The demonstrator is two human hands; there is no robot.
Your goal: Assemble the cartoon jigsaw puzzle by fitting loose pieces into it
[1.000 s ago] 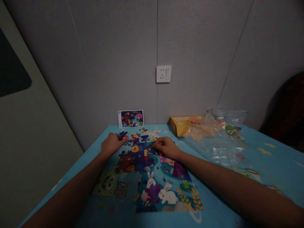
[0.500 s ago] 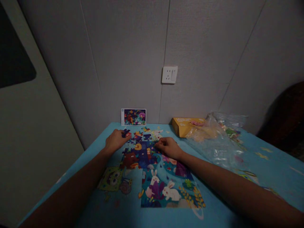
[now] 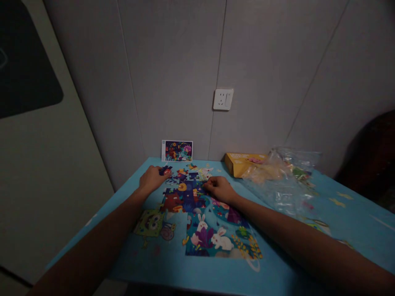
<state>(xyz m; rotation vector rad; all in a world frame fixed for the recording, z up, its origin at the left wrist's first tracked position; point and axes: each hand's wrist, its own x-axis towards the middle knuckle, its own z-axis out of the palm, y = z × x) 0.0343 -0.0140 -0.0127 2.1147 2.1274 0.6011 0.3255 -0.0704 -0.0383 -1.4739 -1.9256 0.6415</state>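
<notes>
A partly assembled jigsaw puzzle [image 3: 210, 218] with white rabbits and a brown bear lies on the blue table. At its far left, my left hand [image 3: 150, 180] has thumb and fingers closed around a dark blue and red puzzle piece [image 3: 166, 170]. My right hand [image 3: 220, 190] rests at the puzzle's upper right edge, fingertips pinched together low over it; what they hold, if anything, is hidden. Between the hands lie several loose pieces, including a dark blue puzzle piece [image 3: 194, 176] and an orange and blue one near the back.
A picture card [image 3: 178, 151] of the puzzle leans against the wall. At the back right stands a yellow box [image 3: 239, 164], partly covered by crumpled clear plastic bags [image 3: 284, 189]. The blue table [image 3: 148, 263] has printed cartoon figures. A wall socket [image 3: 223, 99] sits above.
The head view has shifted a little, showing more of the table's near edge. Both hands stay in nearly the same places on the puzzle, with their fingers closed as before.
</notes>
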